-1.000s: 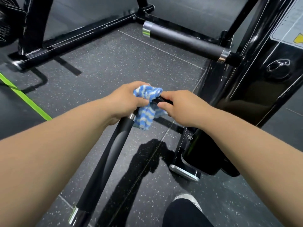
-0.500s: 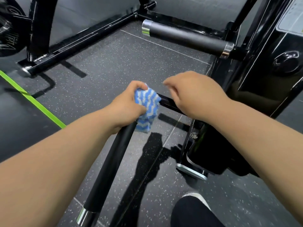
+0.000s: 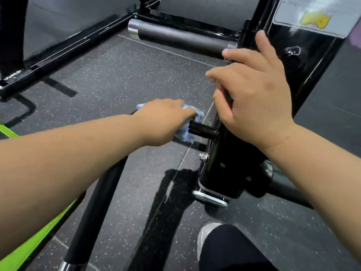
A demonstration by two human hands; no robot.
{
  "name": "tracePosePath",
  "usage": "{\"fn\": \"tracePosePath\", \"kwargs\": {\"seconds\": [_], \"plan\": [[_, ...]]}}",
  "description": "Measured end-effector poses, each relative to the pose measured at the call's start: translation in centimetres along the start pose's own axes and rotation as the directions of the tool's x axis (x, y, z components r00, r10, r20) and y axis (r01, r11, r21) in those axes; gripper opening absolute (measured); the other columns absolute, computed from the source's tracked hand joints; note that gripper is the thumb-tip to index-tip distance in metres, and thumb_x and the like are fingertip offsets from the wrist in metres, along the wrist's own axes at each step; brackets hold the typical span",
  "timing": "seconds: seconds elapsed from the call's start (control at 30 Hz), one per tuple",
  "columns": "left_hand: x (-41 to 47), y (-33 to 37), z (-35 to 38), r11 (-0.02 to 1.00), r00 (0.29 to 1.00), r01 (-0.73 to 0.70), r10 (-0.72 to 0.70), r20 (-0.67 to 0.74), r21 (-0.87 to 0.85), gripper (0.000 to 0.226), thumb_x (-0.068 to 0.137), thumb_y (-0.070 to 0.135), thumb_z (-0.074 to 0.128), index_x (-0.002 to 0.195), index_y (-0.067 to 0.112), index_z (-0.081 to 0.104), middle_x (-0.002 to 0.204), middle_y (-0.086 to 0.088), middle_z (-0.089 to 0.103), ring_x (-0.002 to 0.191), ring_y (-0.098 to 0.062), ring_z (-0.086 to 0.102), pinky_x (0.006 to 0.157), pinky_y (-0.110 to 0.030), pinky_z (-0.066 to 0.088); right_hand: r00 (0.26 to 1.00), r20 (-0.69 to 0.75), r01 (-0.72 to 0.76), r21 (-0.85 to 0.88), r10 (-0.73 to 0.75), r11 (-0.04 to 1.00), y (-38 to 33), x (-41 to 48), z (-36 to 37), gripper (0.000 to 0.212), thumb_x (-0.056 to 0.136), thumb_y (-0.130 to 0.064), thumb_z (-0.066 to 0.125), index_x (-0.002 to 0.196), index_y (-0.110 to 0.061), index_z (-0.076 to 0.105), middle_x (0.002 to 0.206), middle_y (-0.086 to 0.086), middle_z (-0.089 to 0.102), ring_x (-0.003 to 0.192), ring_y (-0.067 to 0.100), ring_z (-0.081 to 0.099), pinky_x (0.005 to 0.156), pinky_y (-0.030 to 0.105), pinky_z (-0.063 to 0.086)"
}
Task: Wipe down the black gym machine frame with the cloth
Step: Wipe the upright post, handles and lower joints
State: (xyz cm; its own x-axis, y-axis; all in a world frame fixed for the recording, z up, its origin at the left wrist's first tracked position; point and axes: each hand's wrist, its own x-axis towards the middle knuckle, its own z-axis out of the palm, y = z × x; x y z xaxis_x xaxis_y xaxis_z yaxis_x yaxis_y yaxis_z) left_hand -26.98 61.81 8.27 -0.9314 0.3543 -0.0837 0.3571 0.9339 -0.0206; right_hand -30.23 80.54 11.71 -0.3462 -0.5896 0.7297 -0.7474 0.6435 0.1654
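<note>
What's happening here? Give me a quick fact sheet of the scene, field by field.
Wiping: left hand grips the blue striped cloth against a short black bar
Free: right hand open, fingers spread, in front of the machine frame; contact unclear
Floor: dark speckled floor, green stripe
Nearby: padded roller, shoe

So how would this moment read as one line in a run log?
step: wipe frame | left hand: grips cloth against short black bar | right hand: open, fingers spread, by machine frame, contact unclear
</note>
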Motion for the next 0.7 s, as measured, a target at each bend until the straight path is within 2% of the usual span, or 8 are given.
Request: {"fn": "tracePosePath", "kwargs": {"seconds": [0.07, 0.13, 0.3, 0.47, 0.53, 0.6, 0.67, 0.7], "plan": [[1.2, 1.9, -0.5, 0.995, 0.994, -0.095, 0.095, 0.046, -0.003, 0.037, 0.088, 0.016, 0.054, 0.122, 0.027, 0.047, 0.101, 0.002, 0.05, 0.09, -0.022, 0.054, 0.064, -0.032, 0.032, 1.0, -0.01, -0.009, -0.017, 0.009, 1.0, -0.2, 0.3, 0.2, 0.024, 0.079, -0.008, 0.051, 0.091, -0.01, 0.071, 0.078, 0.003, 0.069, 0.103, 0.027, 0.063, 0.114, 0.042, 0.021], [1.9, 3.8, 0.0, 0.991, 0.991, -0.133, 0.133, 0.022, -0.024, 0.025, 0.086, 0.023, 0.057, 0.111, 0.02, 0.057, 0.102, -0.001, 0.056, 0.09, -0.026, 0.059, 0.065, -0.035, 0.042, 0.999, -0.02, -0.035, -0.032, 0.034, 0.999, -0.3, 0.5, 0.3, 0.024, 0.078, -0.009, 0.05, 0.088, -0.012, 0.072, 0.076, 0.002, 0.068, 0.098, 0.027, 0.064, 0.112, 0.041, 0.024], [1.7, 3.5, 0.6, 0.997, 0.996, -0.051, 0.047, -0.076, -0.051, 0.038, 0.086, 0.043, 0.06, 0.117, 0.025, 0.049, 0.106, 0.001, 0.058, 0.097, -0.026, 0.059, 0.065, -0.035, 0.044, 0.999, -0.012, -0.041, 0.003, 0.041, 0.999, -0.2, 0.3, -0.1, 0.022, 0.077, -0.007, 0.05, 0.082, -0.011, 0.071, 0.072, 0.003, 0.066, 0.088, 0.028, 0.065, 0.113, 0.035, 0.023], [-1.0, -2.8, 0.2, 0.982, 0.986, 0.165, -0.162, 0.044, -0.088, 0.035, 0.083, 0.026, 0.062, 0.116, 0.035, 0.054, 0.104, 0.002, 0.062, 0.09, -0.026, 0.056, 0.066, -0.03, 0.039, 0.996, 0.087, -0.022, -0.054, 0.027, 0.998, 0.0, -0.4, -0.4, 0.019, 0.081, -0.012, 0.051, 0.079, -0.013, 0.07, 0.066, 0.002, 0.064, 0.075, 0.027, 0.06, 0.114, 0.032, 0.016], [-2.7, -4.2, 0.2, 0.88, 0.931, 0.366, -0.353, 0.098, -0.302, 0.031, 0.083, 0.023, 0.064, 0.113, 0.025, 0.059, 0.093, -0.002, 0.063, 0.081, -0.025, 0.054, 0.067, -0.029, 0.038, 0.994, 0.105, -0.036, -0.07, 0.044, 0.997, -0.1, -0.7, -0.3, 0.019, 0.082, -0.014, 0.051, 0.079, -0.014, 0.07, 0.066, 0.001, 0.064, 0.076, 0.027, 0.06, 0.115, 0.031, 0.012], [-4.5, -4.2, 1.1, 0.649, 0.821, 0.54, -0.547, 0.165, -0.536, 0.025, 0.084, 0.028, 0.065, 0.106, 0.018, 0.059, 0.087, -0.004, 0.062, 0.081, -0.026, 0.056, 0.065, -0.03, 0.038, 0.992, 0.085, -0.091, -0.021, 0.092, 0.996, -0.8, -0.5, -0.3, 0.018, 0.081, -0.015, 0.054, 0.079, -0.016, 0.071, 0.068, 0.0, 0.065, 0.081, 0.026, 0.061, 0.114, 0.029, 0.013], [-5.8, -3.4, 2.6, 0.451, 0.736, 0.584, -0.645, 0.205, -0.675, 0.025, 0.083, 0.029, 0.064, 0.105, 0.019, 0.057, 0.093, -0.005, 0.063, 0.084, -0.025, 0.058, 0.065, -0.03, 0.041, 0.988, 0.068, -0.145, 0.111, 0.138, 0.983, -2.3, -0.3, 0.1, 0.015, 0.078, -0.014, 0.057, 0.079, -0.014, 0.071, 0.069, 0.0, 0.063, 0.083, 0.028, 0.06, 0.1, 0.032, 0.029], [-6.1, -3.0, 3.0, 0.401, 0.714, 0.585, -0.667, 0.213, -0.705, 0.026, 0.083, 0.028, 0.064, 0.106, 0.019, 0.056, 0.095, -0.005, 0.063, 0.084, -0.023, 0.058, 0.063, -0.03, 0.041, 0.983, 0.115, -0.159, 0.179, 0.14, 0.971, -3.3, -0.3, 0.3, 0.016, 0.078, -0.014, 0.055, 0.081, -0.013, 0.071, 0.07, 0.0, 0.063, 0.083, 0.03, 0.059, 0.091, 0.034, 0.036]]}}
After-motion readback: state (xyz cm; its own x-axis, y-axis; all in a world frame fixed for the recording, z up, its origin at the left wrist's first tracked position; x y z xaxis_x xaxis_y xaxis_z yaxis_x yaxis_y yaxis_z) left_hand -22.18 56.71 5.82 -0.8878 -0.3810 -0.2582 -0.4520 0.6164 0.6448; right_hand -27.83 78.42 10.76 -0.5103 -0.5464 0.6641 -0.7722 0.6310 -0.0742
